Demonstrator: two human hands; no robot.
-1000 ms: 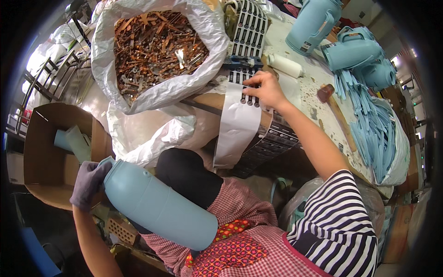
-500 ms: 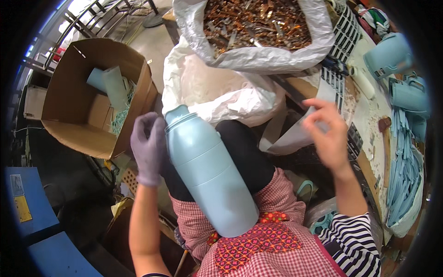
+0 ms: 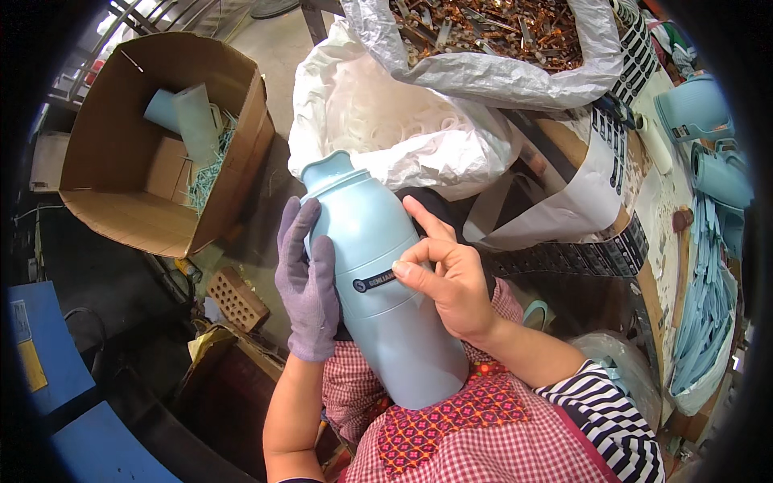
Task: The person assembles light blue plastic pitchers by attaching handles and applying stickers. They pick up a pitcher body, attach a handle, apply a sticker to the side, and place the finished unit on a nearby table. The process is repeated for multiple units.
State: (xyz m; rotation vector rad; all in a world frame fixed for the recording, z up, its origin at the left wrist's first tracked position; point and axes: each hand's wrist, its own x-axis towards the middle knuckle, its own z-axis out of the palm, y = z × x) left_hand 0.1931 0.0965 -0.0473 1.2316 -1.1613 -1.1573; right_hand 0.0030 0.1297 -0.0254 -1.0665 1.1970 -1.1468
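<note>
A light blue flask body [image 3: 394, 322] rests on my lap, tilted, its spouted neck pointing away from me. My left hand [image 3: 310, 282], in a purple-grey glove, lies along its left side with the fingers stretched out and the thumb against the blue wall. A narrow dark label [image 3: 374, 280] with pale lettering lies across the front of the flask. With bare thumb and index finger, my right hand [image 3: 451, 286] pinches the label's right end at the surface; its other fingers are raised or bent.
Beyond the flask stands a white sack [image 3: 403, 133] of translucent rings, below a bag of small metal pieces [image 3: 499, 36]. A cardboard box [image 3: 161, 193] stands left. On the right bench [image 3: 660, 233] are label sheets [image 3: 572, 213], blue flask parts [image 3: 696, 109] and blue strips [image 3: 700, 298].
My right hand has come left and down onto the flask, and the dark label now shows on its front. My left hand has uncurled against the flask's side.
</note>
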